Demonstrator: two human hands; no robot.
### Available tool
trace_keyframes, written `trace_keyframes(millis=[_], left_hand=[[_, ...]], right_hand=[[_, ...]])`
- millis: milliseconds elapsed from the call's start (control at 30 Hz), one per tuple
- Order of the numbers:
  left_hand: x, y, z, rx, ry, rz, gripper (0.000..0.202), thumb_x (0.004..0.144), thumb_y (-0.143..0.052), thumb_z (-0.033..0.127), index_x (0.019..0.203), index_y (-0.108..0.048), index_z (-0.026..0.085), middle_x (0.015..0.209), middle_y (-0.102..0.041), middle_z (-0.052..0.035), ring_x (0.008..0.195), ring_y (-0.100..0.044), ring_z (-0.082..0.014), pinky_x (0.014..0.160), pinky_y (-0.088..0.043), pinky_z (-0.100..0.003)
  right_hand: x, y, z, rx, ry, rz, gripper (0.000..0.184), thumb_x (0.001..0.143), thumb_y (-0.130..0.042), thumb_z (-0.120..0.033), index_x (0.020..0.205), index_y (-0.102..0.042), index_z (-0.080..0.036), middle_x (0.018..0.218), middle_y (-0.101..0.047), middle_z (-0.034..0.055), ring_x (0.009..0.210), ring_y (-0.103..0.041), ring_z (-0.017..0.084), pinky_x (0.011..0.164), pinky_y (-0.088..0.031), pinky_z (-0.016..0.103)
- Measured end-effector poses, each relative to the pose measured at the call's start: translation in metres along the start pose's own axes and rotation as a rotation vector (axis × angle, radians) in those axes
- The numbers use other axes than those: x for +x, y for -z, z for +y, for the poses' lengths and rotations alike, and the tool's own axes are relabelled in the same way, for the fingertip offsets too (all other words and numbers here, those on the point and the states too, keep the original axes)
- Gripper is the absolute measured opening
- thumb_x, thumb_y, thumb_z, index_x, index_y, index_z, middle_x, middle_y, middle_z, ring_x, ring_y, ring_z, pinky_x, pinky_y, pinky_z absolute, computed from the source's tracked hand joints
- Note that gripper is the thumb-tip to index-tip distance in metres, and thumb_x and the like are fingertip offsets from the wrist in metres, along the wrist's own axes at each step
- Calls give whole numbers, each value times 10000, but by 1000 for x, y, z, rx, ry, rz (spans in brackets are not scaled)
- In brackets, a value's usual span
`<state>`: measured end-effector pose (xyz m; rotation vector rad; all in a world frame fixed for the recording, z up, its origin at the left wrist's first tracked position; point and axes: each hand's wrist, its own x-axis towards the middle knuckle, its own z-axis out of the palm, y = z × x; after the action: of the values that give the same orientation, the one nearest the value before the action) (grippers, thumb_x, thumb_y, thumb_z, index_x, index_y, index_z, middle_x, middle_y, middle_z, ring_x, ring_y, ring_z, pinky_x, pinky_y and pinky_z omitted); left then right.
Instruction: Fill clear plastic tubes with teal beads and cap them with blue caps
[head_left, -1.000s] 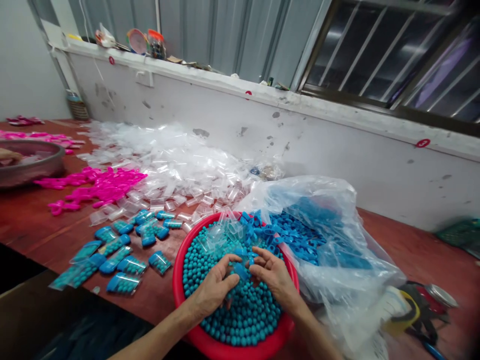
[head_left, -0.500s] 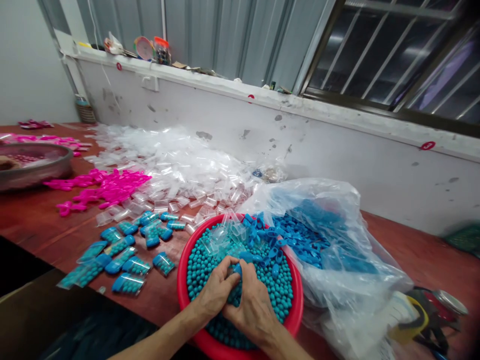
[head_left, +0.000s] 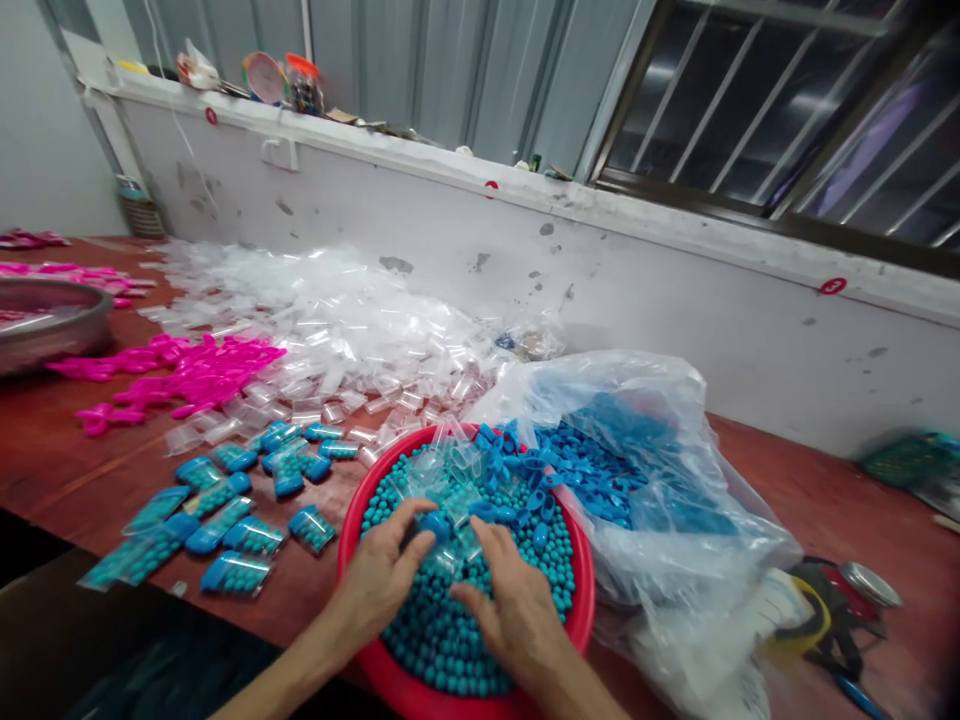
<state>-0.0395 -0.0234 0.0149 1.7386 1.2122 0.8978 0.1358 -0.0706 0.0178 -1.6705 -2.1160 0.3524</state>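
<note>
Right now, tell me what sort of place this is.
Probably a small assembly workshop: a red basin of teal beads, a heap of clear plastic pieces, and bead-filled, blue-capped packs.

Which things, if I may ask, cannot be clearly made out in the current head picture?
All in the head view:
Left hand and right hand: some lower fingers, hidden behind the hands themselves.
Beads: those beneath the hands, covered by them.
Blue caps: those deep in the bag, veiled by cloudy plastic.
Grey bowl: cut off by the left edge.
Jar: contents too small and blurred.
</note>
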Motion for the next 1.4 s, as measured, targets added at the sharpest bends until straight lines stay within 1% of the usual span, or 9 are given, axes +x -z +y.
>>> trace_keyframes(millis=[167, 300, 433, 567, 667, 867, 1067, 1233, 1400], left_hand=[[11, 63, -29, 499, 8, 325, 417, 804, -367, 359, 1149, -474, 151, 1065, -567, -102, 966, -524, -255, 837, -404, -377], [11, 62, -34, 691, -123, 505, 417, 819, -347, 335, 1167, -477, 146, 1080, -571, -116, 1000, -518, -270, 858, -398, -396], [0, 13, -13, 511, -199, 183, 342, 854, -320, 298, 1113, -522, 206, 1057, -609, -60, 955, -565, -192, 841, -426, -282], [0, -31, 4, 629, -76, -141, 406, 809, -371, 221, 1207, -448, 194, 1085, -563, -105, 942, -557, -242, 781, -442, -344], [7, -43, 8, 736, -64, -263, 393, 773, -406, 200, 1159, -479, 225, 1056, -553, -99, 939, -541, -264, 762, -430, -377], [19, -52, 13, 749, -104, -287, 349, 733, -385, 143, 1046, -535, 172, 993, -568, -140, 900, -534, -296, 755, -389, -427], [38, -47, 6, 628, -49, -303, 211, 686, -459, 192, 858, -581, 187, 857, -625, -90, 819, -566, -247, 704, -392, -337], [44, -30, -8, 475, -49, -297, 162, 686, -435, 187, 833, -505, 191, 736, -581, -7, 703, -533, -163, 629, -380, -250], [41, -30, -11, 91, -120, -273, 97, 677, -413, 140, 757, -434, 189, 664, -466, 36, 650, -452, -124, 617, -361, -224]], right_hand=[[16, 11, 25, -219, -135, 34, 195, 837, -456, -294, 941, -588, -194, 859, -651, 57, 826, -617, 213, 693, -449, 288], [27, 0, 22, -351, -180, -18, 166, 798, -534, -319, 881, -570, -180, 859, -639, 70, 816, -611, 224, 626, -435, 277], [28, -9, 14, -256, -111, -46, 97, 794, -535, -239, 880, -546, -195, 860, -627, 31, 825, -597, 187, 650, -419, 252], [21, -10, 21, -118, -72, -57, 114, 821, -449, -166, 789, -552, -203, 770, -618, -7, 760, -587, 140, 666, -405, 220], [16, -6, 27, -109, -35, -50, 160, 828, -415, -141, 819, -562, -206, 802, -611, -1, 775, -581, 136, 676, -411, 216], [34, 7, 27, -363, -51, 7, 214, 815, -464, -168, 1019, -518, -207, 985, -575, 64, 879, -570, 195, 634, -441, 250], [45, 3, 35, -484, -67, -103, 132, 828, -447, -155, 903, -542, -208, 899, -599, 35, 778, -597, 162, 570, -423, 210], [30, 9, 35, -333, -128, -29, 220, 837, -446, -204, 1042, -525, -212, 1000, -576, 60, 844, -593, 184, 611, -442, 234], [25, 7, 24, 71, 16, -21, 273, 823, -453, -180, 1088, -518, -199, 1018, -597, 52, 933, -564, 185, 785, -427, 275]])
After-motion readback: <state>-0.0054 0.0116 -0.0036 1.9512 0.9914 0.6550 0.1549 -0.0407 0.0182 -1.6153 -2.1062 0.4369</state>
